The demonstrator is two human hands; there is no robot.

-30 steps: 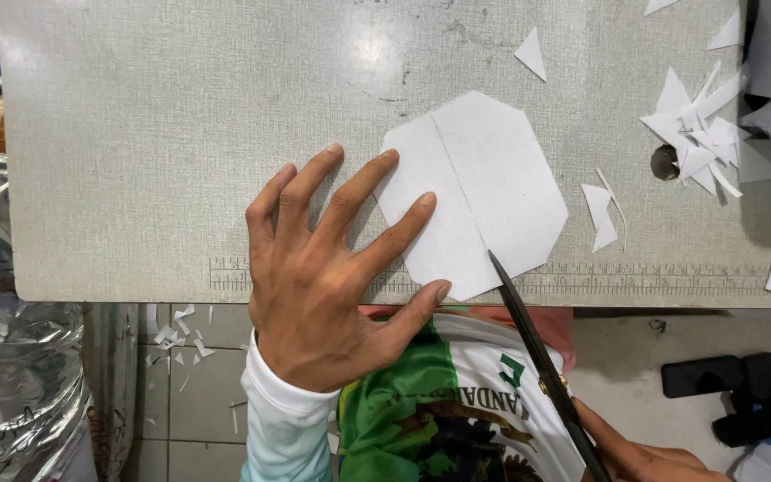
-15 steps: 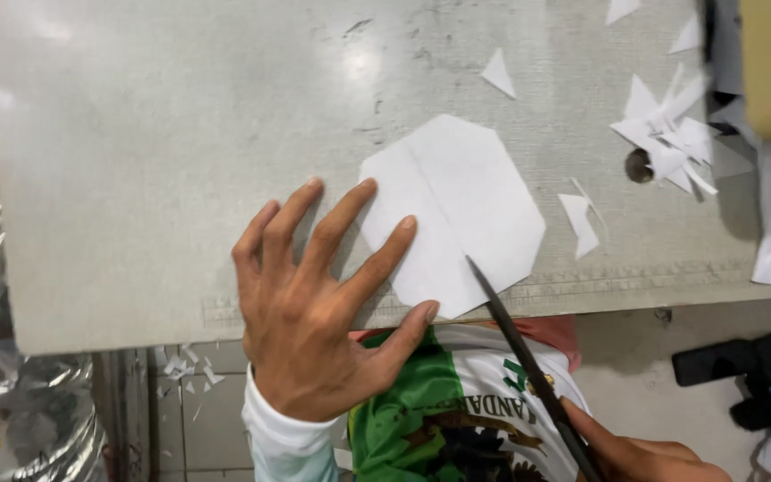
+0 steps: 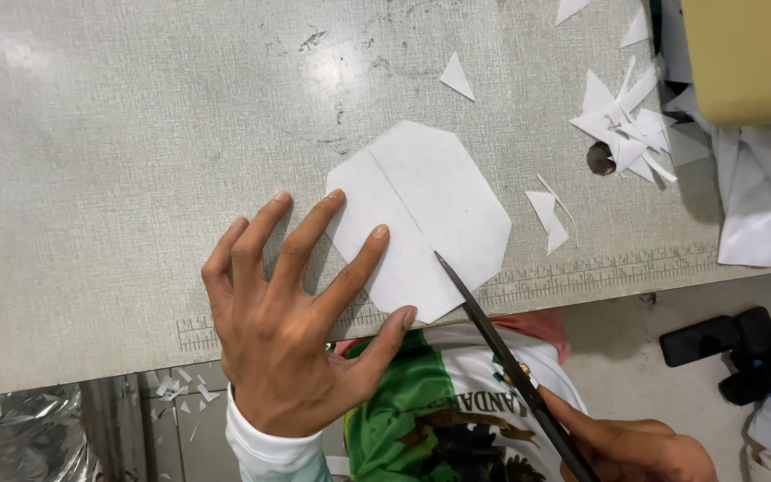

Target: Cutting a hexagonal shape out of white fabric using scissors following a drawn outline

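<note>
A white paper octagon (image 3: 430, 210) with a crease down its middle lies near the front edge of the grey table (image 3: 136, 161). My left hand (image 3: 292, 326) is spread flat, its index, middle finger and thumb pressing on the paper's left and lower edge. My right hand (image 3: 635, 446), at the bottom right, holds black scissors (image 3: 501, 353). Their closed tip rests on the paper's lower right part, close to the crease.
White paper offcuts (image 3: 626, 120) lie in a heap at the back right, with single scraps (image 3: 548, 214) beside the octagon. A hole (image 3: 600, 159) in the table sits by the heap. A tan box (image 3: 742, 54) and white sheets (image 3: 760, 205) fill the right side. A ruler scale (image 3: 600, 268) runs along the table's front edge.
The view has shifted, so everything sits lower and further left in the frame. The scissor tip stays at the paper's lower right edge. My left hand stays spread on the paper.
</note>
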